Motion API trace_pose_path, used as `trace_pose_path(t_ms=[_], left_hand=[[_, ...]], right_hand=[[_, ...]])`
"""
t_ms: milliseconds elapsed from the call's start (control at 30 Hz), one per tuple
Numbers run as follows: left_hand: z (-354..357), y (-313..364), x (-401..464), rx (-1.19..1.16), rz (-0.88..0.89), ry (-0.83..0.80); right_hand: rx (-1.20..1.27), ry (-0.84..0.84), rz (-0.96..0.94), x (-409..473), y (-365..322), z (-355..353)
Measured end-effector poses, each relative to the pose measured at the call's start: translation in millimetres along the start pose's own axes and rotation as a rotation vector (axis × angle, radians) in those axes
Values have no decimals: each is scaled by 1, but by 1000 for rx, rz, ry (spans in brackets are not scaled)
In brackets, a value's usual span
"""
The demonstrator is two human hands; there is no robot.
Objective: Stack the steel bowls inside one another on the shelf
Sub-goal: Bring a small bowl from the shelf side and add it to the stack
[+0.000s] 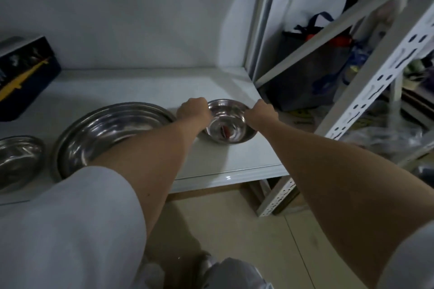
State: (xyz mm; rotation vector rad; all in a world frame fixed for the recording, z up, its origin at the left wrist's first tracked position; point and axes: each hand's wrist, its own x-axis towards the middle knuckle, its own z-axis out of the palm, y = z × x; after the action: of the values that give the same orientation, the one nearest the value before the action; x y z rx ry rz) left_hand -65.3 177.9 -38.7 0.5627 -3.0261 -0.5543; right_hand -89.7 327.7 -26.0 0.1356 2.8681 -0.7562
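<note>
Gripping small bowl (pixel 225 122) by opposite rim edges with left hand (pixel 193 110) and right hand (pixel 263 112), both closed on it, at shelf (pixel 234 159) right end, nothing nested yet, big bowl (pixel 110 134) and side bowl (pixel 18 157) waiting left.

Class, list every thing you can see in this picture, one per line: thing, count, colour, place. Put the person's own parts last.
small bowl: 1, steel, right part of shelf, held by both hands
large bowl: 1, steel, shelf middle
left bowl: 1, steel, left edge, partly cut off
shelf: 1, white
box: 1, dark blue with yellow, back left
bag: 1, dark, floor behind rack
rack upright: 1, white, right
left hand: on small bowl's left rim
right hand: on its right rim
</note>
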Motion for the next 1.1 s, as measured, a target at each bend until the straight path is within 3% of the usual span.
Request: trace_pose_path(t_ms=[200,433,600,933,1100], left_hand=[[4,2,-1,-20,-37,9],[-35,1,-1,-168,-69,150],[-82,-42,-20,-207,-129,248],[-126,-154,-67,-169,-324,407],[-118,-183,-76,-169,-351,333]], right_hand=[[31,-18,-17,0,4,6],[80,96,-28,-6,-20,-5],[133,112,-135,-28,-74,-3],[158,-29,-313,-89,-160,50],[88,-61,-336,-99,-166,68]])
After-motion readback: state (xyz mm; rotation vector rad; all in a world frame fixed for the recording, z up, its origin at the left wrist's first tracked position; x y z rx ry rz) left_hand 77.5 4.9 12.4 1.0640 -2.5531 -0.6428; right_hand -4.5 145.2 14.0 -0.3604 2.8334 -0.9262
